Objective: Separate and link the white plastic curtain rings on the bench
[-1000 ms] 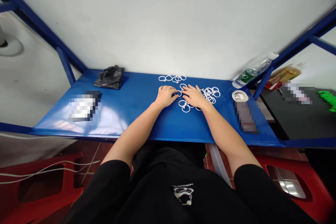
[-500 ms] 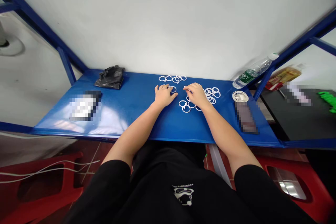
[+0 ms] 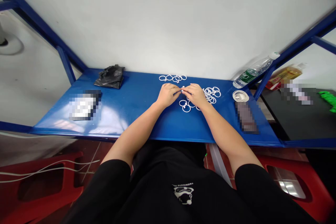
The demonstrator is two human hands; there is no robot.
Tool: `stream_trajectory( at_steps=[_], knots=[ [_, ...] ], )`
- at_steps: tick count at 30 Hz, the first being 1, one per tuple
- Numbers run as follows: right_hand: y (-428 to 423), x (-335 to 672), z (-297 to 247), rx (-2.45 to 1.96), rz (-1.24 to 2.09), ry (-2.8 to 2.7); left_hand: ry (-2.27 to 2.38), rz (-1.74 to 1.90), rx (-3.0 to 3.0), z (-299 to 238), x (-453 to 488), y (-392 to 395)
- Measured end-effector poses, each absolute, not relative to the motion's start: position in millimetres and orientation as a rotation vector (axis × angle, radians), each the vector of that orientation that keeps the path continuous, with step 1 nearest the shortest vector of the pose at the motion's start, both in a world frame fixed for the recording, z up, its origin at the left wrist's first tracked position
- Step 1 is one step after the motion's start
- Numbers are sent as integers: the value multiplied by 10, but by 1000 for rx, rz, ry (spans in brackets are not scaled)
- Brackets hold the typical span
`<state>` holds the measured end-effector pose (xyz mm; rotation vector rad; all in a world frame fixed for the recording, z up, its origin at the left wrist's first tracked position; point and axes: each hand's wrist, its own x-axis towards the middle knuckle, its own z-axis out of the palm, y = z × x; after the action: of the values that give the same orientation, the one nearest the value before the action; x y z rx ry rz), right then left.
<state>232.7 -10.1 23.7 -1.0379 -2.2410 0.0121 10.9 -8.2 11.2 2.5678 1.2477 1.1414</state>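
Note:
Both my hands meet near the middle of the blue table, fingertips touching. My left hand (image 3: 168, 94) is closed in a pinch, and my right hand (image 3: 195, 95) pinches from the other side. Small white bits of plastic rings (image 3: 183, 87) show between the fingertips; the fingers hide most of what they hold. Beside and under my right hand lies a loose pile of white plastic rings (image 3: 210, 95) with small eyelets, like curtain rings. Beyond my hands, near the wall, several more white rings (image 3: 169, 77) lie in a linked-looking row.
On the blue table (image 3: 131, 112), a crumpled black plastic bag (image 3: 110, 77) and a blurred item (image 3: 84, 105) lie left. At right are a water bottle (image 3: 252, 73), a coiled white strap (image 3: 240, 96) and a blurred dark object (image 3: 246, 117). Blue frame bars flank the table; the wall stands behind.
My left hand has gone from spread over a white ring to a pinch, moving slightly right to meet my right hand. That ring no longer shows on the table.

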Motion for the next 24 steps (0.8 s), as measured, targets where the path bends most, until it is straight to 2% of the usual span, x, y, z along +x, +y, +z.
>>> stream_trajectory(
  at_steps=[24],
  knots=[
    [-173, 2290, 291, -1034, 55, -2257, 1104, 1392, 2664, 97, 111, -67]
  ],
)
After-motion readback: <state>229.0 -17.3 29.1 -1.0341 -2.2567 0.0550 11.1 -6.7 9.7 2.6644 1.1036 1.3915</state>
